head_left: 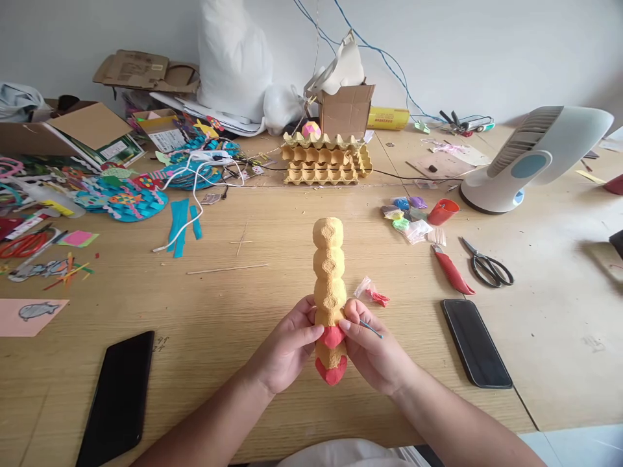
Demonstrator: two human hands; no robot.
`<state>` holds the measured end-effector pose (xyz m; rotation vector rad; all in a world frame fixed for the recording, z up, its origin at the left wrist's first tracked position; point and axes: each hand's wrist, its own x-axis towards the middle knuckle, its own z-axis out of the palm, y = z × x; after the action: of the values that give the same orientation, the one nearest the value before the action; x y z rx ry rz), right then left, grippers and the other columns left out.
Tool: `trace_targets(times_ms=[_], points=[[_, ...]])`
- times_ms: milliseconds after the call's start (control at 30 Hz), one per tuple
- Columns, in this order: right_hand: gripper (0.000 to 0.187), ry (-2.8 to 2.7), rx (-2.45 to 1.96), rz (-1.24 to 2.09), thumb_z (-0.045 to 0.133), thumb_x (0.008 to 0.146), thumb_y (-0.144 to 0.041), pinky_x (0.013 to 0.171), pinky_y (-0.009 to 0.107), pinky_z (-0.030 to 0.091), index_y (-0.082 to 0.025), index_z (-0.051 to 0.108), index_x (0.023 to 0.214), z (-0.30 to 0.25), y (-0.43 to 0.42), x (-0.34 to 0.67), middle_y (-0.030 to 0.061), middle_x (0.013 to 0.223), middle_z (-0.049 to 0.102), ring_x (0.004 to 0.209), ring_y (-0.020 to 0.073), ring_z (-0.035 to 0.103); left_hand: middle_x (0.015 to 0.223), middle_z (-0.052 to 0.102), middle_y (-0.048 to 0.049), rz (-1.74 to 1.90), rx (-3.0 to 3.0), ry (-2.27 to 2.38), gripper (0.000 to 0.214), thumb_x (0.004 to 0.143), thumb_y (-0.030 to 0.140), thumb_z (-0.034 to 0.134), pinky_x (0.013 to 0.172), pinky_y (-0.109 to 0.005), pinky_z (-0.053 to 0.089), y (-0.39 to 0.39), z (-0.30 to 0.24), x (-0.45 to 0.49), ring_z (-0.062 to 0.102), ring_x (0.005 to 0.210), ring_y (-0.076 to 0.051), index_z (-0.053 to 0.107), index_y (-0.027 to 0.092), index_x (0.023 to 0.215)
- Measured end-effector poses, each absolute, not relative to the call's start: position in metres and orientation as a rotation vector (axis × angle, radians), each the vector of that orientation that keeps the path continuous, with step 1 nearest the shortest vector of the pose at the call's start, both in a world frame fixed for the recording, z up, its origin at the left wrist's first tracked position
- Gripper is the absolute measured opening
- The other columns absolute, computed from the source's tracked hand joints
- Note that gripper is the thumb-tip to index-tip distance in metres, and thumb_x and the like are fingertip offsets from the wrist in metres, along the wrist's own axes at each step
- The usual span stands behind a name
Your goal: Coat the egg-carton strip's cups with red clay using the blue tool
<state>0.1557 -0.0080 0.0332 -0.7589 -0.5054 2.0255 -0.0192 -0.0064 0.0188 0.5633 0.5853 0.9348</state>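
Observation:
Between my two hands is a yellow egg carton strip (329, 266), a row of bumps pointing away from me. Red clay (333, 337) covers part of the bump near my thumbs, and more red sits on the closest end. My left hand (291, 340) grips the strip's left side, thumb at the red edge. On the other side my right hand (370, 347) pinches the strip, and a thin blue stick (372, 329) pokes out from its fingers. Just beyond the right hand lies a small clear bag with red clay (377, 296).
Phones (117, 395) flank me left and right. To the right are a red-handled knife (452, 269), scissors (489, 266), a red cup (442, 211), bagged clay (406, 214) and a white fan (523, 162). Egg cartons (321, 162) stand behind; paper crafts (121, 198) crowd the left.

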Motion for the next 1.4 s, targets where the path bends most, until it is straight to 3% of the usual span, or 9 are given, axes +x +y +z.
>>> trace_targets(times_ms=[267,600,800,933,1033,1300,1400], points=[[0.048,-0.542,-0.771,2.023,0.086,0.078,-0.027,0.063,0.022,0.039,-0.022,0.039,0.078,0.034,-0.01,0.155,-0.0048,0.077,0.053,0.07,0.0114,0.05,0.102,0.068,-0.0047,0.933,0.572,0.658,0.037,0.087,0.024,0.072,0.087,-0.032,0.047,-0.01,0.021,-0.017,0.063,0.103,-0.022,0.063,0.025,0.123],[0.045,-0.569,-0.706,2.052,0.085,0.08,-0.024,0.062,0.022,0.041,-0.023,0.04,0.08,0.035,-0.01,0.155,-0.0045,0.079,0.054,0.07,0.0118,0.05,0.125,0.068,-0.0075,0.914,0.648,0.582,0.04,0.087,0.022,0.072,0.097,-0.035,0.045,-0.009,0.025,-0.018,0.061,0.116,-0.024,0.061,0.025,0.125],[0.042,-0.445,-0.698,2.079,0.083,0.083,-0.032,0.065,0.023,0.043,-0.023,0.042,0.083,0.037,-0.009,0.157,-0.0041,0.08,0.054,0.073,0.0127,0.053,0.124,0.068,-0.0089,0.918,0.613,0.562,0.045,0.088,0.036,0.073,0.09,-0.03,0.045,-0.008,0.021,-0.021,0.061,0.109,-0.021,0.061,0.023,0.128],[0.045,-0.496,-0.715,2.061,0.085,0.079,-0.028,0.064,0.023,0.041,-0.024,0.041,0.083,0.036,-0.01,0.155,-0.0041,0.08,0.055,0.072,0.013,0.052,0.123,0.068,-0.0098,0.916,0.651,0.586,0.048,0.082,0.028,0.078,0.092,-0.032,0.046,-0.009,0.024,-0.02,0.06,0.113,-0.025,0.06,0.023,0.127],[0.047,-0.554,-0.744,2.015,0.086,0.078,-0.024,0.062,0.022,0.039,-0.024,0.04,0.081,0.035,-0.012,0.153,-0.0049,0.078,0.053,0.07,0.0124,0.051,0.114,0.07,-0.0076,0.943,0.69,0.62,0.044,0.083,0.023,0.077,0.086,-0.031,0.047,-0.009,0.028,-0.018,0.063,0.103,-0.022,0.062,0.023,0.124],[0.039,-0.495,-0.716,2.026,0.082,0.083,-0.034,0.065,0.024,0.042,-0.023,0.044,0.081,0.035,-0.013,0.153,-0.0039,0.077,0.053,0.071,0.0132,0.051,0.112,0.069,-0.0082,0.966,0.646,0.639,0.04,0.086,0.034,0.074,0.086,-0.031,0.045,-0.008,0.022,-0.02,0.061,0.103,-0.023,0.063,0.022,0.123],[0.041,-0.51,-0.759,2.018,0.083,0.082,-0.031,0.061,0.022,0.04,-0.023,0.042,0.08,0.034,-0.013,0.151,-0.0049,0.074,0.052,0.067,0.0121,0.05,0.111,0.069,-0.0078,0.962,0.679,0.703,0.036,0.086,0.03,0.073,0.086,-0.031,0.044,-0.01,0.021,-0.018,0.061,0.101,-0.022,0.064,0.021,0.12]])
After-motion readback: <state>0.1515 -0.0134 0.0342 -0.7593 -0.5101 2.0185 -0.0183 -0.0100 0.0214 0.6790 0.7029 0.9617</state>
